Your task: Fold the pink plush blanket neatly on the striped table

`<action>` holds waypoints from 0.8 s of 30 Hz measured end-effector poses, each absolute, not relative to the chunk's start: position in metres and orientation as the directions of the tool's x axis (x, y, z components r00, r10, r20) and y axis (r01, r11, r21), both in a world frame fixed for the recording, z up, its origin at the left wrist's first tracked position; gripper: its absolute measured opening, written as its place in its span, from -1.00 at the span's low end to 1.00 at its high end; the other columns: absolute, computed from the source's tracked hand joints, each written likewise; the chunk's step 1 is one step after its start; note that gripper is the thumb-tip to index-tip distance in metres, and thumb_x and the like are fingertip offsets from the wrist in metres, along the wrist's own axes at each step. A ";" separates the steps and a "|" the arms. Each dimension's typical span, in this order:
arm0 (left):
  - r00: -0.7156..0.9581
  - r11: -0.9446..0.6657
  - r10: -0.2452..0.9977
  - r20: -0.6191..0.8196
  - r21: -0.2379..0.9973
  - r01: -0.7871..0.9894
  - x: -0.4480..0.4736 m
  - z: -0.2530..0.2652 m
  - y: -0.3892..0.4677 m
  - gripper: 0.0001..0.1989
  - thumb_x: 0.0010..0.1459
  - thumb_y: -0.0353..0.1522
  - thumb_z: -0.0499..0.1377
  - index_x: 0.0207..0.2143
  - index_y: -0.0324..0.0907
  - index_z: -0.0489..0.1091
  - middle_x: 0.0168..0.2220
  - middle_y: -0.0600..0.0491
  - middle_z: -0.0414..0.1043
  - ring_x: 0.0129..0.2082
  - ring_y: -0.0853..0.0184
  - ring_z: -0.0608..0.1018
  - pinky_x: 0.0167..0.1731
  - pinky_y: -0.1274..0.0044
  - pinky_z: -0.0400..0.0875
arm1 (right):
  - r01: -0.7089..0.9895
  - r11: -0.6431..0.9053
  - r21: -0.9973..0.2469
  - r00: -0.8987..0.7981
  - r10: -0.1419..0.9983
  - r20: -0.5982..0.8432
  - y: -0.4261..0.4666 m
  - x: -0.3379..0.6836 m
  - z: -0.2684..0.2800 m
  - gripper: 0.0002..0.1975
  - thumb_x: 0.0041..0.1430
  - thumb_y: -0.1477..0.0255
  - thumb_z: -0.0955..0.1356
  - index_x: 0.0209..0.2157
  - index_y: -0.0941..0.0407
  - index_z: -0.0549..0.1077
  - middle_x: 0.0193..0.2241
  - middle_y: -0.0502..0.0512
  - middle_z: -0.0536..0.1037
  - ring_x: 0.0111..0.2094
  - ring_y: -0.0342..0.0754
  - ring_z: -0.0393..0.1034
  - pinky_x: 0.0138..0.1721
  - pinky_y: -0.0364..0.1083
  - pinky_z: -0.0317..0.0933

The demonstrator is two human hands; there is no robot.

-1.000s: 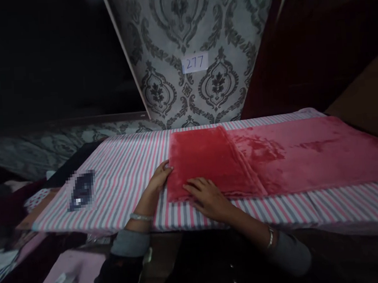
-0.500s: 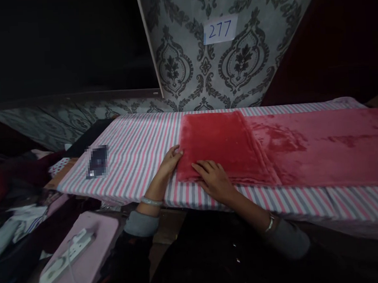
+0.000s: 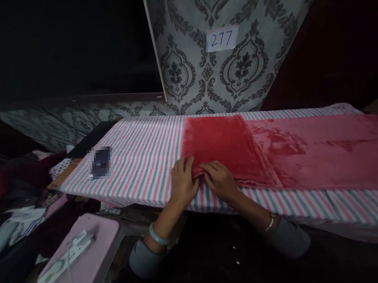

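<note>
A red plush blanket [image 3: 219,144] lies on the striped cloth, its left part folded into a thick layered square and its lighter pink length stretching off to the right. My left hand [image 3: 183,181] is closed on the near left corner of the folded square, fingers on top and thumb towards the near edge. Close beside it, my right hand [image 3: 221,180] grips the near edge with bent fingers, thumb low at the layers. The fingertips' undersides are hidden.
A striped cloth [image 3: 141,153] covers the table. A blurred-out dark object [image 3: 101,162] lies at its left. Below, a white power strip [image 3: 65,262] rests on a pink stool [image 3: 98,249]. Behind are a large dark screen [image 3: 68,46] and a paper marked 277 [image 3: 222,39].
My left hand has moved right and nearer, from the blanket's left side to its near corner beside my right hand. My right hand has shifted slightly right. The view has tilted a little.
</note>
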State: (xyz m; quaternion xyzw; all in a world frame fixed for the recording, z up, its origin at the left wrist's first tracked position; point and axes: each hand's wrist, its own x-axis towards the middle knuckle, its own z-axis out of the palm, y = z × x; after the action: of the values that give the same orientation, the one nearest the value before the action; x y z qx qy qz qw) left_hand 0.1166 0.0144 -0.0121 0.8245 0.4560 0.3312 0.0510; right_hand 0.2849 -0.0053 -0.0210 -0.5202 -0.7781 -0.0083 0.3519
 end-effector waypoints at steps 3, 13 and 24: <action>0.337 -0.547 0.805 0.489 0.388 0.742 0.123 -0.013 0.022 -0.43 0.04 -0.48 0.16 0.16 -0.27 0.29 0.13 -0.24 0.29 0.14 -0.01 0.36 0.14 0.17 0.31 | 0.832 0.445 -0.332 -0.201 0.799 0.567 -0.006 0.282 -0.022 -0.69 0.31 0.54 0.21 -0.03 0.14 0.50 -0.16 0.22 0.56 -0.14 0.11 0.37 -0.04 0.07 0.26; 0.285 -0.519 0.810 0.512 0.401 0.755 0.104 -0.029 0.024 -0.39 -0.09 -0.63 0.06 0.07 -0.22 0.36 -0.08 -0.08 0.33 -0.09 0.17 0.50 -0.10 0.37 0.51 | 0.737 0.548 -0.395 -0.350 0.810 0.471 -0.001 0.292 -0.012 -0.82 0.30 0.43 0.33 -0.10 0.12 0.52 -0.25 0.16 0.58 -0.18 0.05 0.41 -0.11 0.01 0.31; 0.254 -0.505 0.830 0.496 0.475 0.721 0.100 -0.050 0.022 -0.27 -0.16 -0.66 0.03 0.11 -0.10 0.34 0.01 -0.04 0.29 -0.09 0.26 0.52 -0.13 0.46 0.51 | 0.850 0.297 -0.434 -0.147 0.926 0.347 0.184 0.354 0.033 -0.63 0.27 0.46 0.31 0.10 0.13 0.47 0.10 0.23 0.50 0.15 0.09 0.35 0.21 0.09 0.15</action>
State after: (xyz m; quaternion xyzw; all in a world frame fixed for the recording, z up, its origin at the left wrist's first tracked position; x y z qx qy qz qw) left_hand 0.1004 0.0217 -0.0496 0.7882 0.4919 0.3620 0.0756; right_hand 0.3542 0.1838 0.0332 -0.5888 -0.7543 0.0675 0.2824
